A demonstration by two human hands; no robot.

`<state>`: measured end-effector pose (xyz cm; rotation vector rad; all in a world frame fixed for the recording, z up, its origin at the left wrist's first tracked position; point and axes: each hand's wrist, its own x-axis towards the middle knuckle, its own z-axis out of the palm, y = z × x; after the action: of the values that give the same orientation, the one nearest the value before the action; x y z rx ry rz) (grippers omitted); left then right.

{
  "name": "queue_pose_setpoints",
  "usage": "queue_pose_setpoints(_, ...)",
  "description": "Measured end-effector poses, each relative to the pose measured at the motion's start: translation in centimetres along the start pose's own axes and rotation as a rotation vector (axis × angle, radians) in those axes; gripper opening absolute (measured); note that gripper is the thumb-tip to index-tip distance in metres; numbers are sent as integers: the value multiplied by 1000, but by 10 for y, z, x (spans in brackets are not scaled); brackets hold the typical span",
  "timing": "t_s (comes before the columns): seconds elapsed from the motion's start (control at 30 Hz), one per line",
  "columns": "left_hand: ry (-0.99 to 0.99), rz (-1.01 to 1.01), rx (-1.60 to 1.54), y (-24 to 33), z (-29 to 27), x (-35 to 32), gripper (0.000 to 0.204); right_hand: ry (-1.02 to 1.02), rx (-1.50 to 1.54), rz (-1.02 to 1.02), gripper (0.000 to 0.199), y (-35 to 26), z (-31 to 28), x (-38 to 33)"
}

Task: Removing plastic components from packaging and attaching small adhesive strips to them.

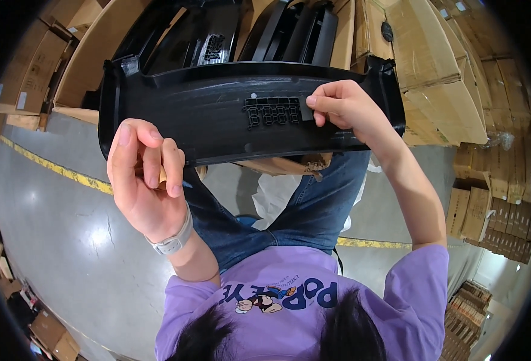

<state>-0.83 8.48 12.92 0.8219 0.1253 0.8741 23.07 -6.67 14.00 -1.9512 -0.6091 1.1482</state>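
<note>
A long black plastic panel with raised ends lies across in front of me. Moulded ribs form a grid right of its middle, with a small pale round spot at their upper left. My right hand pinches a thin dark grey rectangular piece between thumb and fingers, at the right end of the ribs and against the panel. Beside the panel's left end, my left hand is turned palm up with curled fingers. A bit of something small and tan shows among them, mostly hidden.
Behind the panel, an open cardboard box holds more black plastic parts. Cardboard cartons stand at the right, and more stacks line both sides. White plastic film hangs below the panel. A yellow line crosses the grey floor.
</note>
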Motion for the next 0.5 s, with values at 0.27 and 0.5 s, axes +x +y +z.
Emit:
queue_pose_setpoints(0.27, 90, 21, 0, -2, 2, 1, 30, 28, -114, -17, 19, -1, 6, -2)
queue_pose_setpoints(0.5, 71, 25, -21, -5, -1, 2, 30, 36, -228, -59, 20, 2, 6, -1)
